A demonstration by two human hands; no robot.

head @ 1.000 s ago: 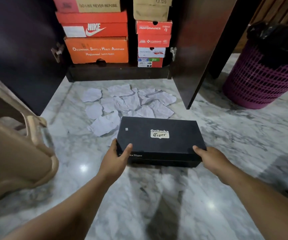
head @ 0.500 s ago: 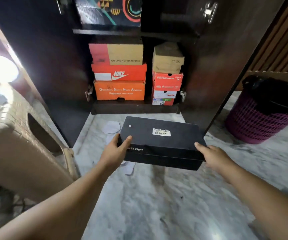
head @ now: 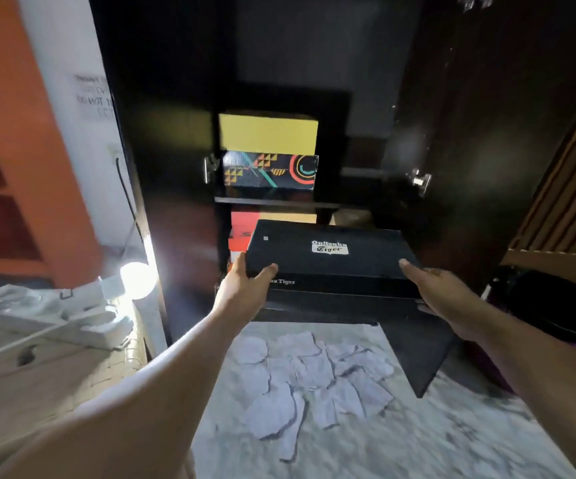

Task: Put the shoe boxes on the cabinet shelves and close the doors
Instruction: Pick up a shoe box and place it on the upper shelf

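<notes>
I hold a black shoe box (head: 328, 261) with a white label level in the air, in front of the open dark cabinet (head: 279, 200). My left hand (head: 245, 288) grips its left end, thumb on the lid. My right hand (head: 442, 295) grips its right end. On the upper shelf a yellow box (head: 268, 133) sits on a black patterned box (head: 269, 171). Behind the held box, the red and tan boxes (head: 245, 224) of the lower shelf show only partly.
Both cabinet doors stand open; the right door (head: 480, 167) reaches out toward me. Torn white paper pieces (head: 307, 378) lie on the marble floor. A tan chair (head: 37, 368) and a bright lamp (head: 137, 280) are at the left. A bin with a black bag (head: 556, 305) stands at the right.
The black box has gone from the floor up to about shelf height, held in both hands. My view has risen from the lower boxes to the upper shelf.
</notes>
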